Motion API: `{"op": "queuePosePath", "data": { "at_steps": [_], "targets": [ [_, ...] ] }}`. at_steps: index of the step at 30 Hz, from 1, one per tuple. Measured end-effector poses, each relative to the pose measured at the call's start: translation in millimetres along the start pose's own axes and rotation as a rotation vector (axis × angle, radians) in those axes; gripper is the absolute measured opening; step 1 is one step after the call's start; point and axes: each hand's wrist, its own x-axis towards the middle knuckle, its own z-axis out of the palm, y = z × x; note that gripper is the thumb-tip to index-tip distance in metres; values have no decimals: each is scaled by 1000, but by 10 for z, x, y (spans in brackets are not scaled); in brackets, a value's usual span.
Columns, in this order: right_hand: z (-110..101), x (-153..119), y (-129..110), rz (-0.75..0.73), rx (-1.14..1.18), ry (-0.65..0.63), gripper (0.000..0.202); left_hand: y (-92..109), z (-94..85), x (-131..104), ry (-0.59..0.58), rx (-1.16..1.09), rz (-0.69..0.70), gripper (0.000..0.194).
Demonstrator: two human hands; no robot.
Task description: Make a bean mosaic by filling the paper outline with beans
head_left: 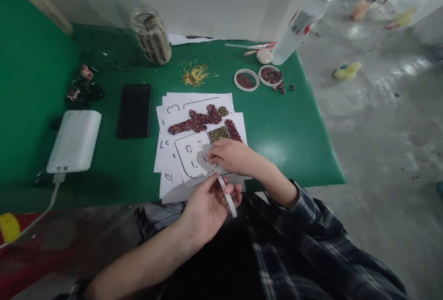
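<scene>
My left hand [211, 205] is closed round a white round lid [227, 197], which is tilted on edge near the table's front. Just above it, my right hand [226, 154] is over the paper with its fingers pinched together; anything between them is too small to tell. On the stacked white papers [166, 154], dark red beans [197, 121] fill a long shape. Green beans [218, 134] fill a block beside small red beans [233, 130]. More green beans fill a small round patch. The drawn outline at the lower left holds small bare squares.
Two lids of beans [246, 80] [271, 75] stand at the back right beside a plastic bottle [297, 25]. Yellow grains [194, 75], a glass jar [152, 37], a black phone [134, 111] and a white power bank [74, 141] lie or stand further left on the green table [284, 138].
</scene>
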Motion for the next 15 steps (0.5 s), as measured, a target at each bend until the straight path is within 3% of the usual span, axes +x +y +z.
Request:
{"op": "queuePosePath", "data": {
  "at_steps": [15],
  "targets": [
    [124,56,8,-47,-194,31,16,-8,-15,-58,-43,-118,-35,32]
  ]
}}
